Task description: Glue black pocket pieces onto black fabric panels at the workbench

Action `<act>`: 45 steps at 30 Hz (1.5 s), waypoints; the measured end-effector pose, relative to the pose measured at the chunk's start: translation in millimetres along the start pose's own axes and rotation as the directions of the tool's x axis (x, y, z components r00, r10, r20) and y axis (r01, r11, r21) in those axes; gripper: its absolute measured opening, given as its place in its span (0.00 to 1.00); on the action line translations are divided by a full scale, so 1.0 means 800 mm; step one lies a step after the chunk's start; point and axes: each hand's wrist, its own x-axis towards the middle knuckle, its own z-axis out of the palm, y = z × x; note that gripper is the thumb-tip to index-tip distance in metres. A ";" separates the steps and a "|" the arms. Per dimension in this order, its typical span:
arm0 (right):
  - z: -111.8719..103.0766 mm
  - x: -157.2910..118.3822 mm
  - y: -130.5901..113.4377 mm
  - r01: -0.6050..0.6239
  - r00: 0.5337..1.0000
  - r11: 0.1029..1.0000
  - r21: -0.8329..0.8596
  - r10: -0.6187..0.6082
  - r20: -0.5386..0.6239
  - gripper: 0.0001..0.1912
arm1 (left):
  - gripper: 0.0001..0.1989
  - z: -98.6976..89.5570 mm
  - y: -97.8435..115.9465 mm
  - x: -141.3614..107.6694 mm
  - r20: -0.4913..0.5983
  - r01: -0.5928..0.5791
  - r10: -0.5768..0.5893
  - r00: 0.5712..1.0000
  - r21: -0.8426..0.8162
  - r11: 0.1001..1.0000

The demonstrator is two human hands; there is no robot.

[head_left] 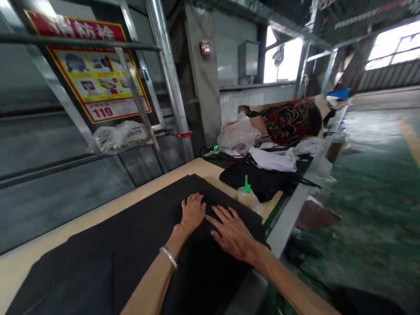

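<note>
A large piece of black fabric (pixel 138 236) lies spread flat over most of the tabletop (pixel 98 212), its far end reaching close to the tabletop's far right corner and its near part running out of view at the bottom. Both hands rest palm-down on that far end: the left hand (pixel 193 211) lies flat with fingers together, a silver bracelet (pixel 169 256) on its wrist, and the right hand (pixel 231 234) lies just beside it with fingers spread, the two almost touching. Neither grip closes on anything; both are open and pressing on the cloth. Judging by how it lies, the fabric is already laid out and largely smooth, with no clear folds showing, so the work looks to be at the pressing-flat stage near this end; whether the near part is even cannot be told. Just beyond the fabric's end, near the right edge, stands a small clear bottle with a green nozzle (pixel 247 194). Farther along lie a black bundle (pixel 259 179), white cloth (pixel 274 158) and a red-patterned fabric (pixel 288 120). A red and yellow fire-safety sign (pixel 92 70) hangs behind metal rails on the left.
</note>
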 end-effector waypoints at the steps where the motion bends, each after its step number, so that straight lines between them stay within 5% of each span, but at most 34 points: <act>1: 0.000 0.000 0.000 -0.003 1.000 1.000 0.007 0.003 0.000 0.26 | 0.16 0.000 -0.003 0.001 0.001 0.015 -0.015 1.000 0.019 1.000; 8: -0.005 0.000 -0.002 -0.009 1.000 1.000 0.023 0.009 0.022 0.25 | 0.22 -0.009 -0.009 0.000 0.050 0.031 -0.043 0.998 0.215 0.976; 14: -0.005 -0.001 -0.001 0.018 1.000 1.000 0.006 -0.018 -0.005 0.25 | 0.24 -0.030 0.009 -0.006 0.149 -0.214 0.191 0.970 0.152 0.965; 23: -0.003 0.000 0.000 0.037 0.999 0.999 0.002 -0.037 -0.003 0.26 | 0.24 -0.017 0.014 0.007 0.278 0.021 -0.066 0.958 0.163 0.986; 29: -0.005 0.001 0.001 0.041 0.999 0.999 0.036 -0.040 -0.023 0.24 | 0.24 -0.014 0.007 0.009 0.242 0.101 -0.148 0.959 0.197 0.975; 32: -0.004 -0.003 -0.002 0.040 0.992 0.999 0.019 -0.037 -0.123 0.23 | 0.25 -0.011 0.004 0.005 0.214 0.091 -0.137 0.967 0.213 0.973; 37: 0.013 -0.052 -0.033 0.098 0.958 0.995 -0.017 -0.098 -0.270 0.26 | 0.25 -0.004 0.001 0.003 0.172 0.093 -0.127 0.977 0.193 0.977; 41: 0.024 -0.096 -0.056 0.165 0.948 0.986 -0.013 -0.162 -0.274 0.36 | 0.25 -0.004 -0.002 0.001 0.141 0.094 -0.114 0.983 0.143 0.985; 45: 0.022 -0.104 -0.056 0.172 0.954 0.985 -0.001 -0.167 -0.247 0.37 | 0.23 -0.005 -0.006 -0.002 0.013 0.088 -0.090 0.996 0.106 0.990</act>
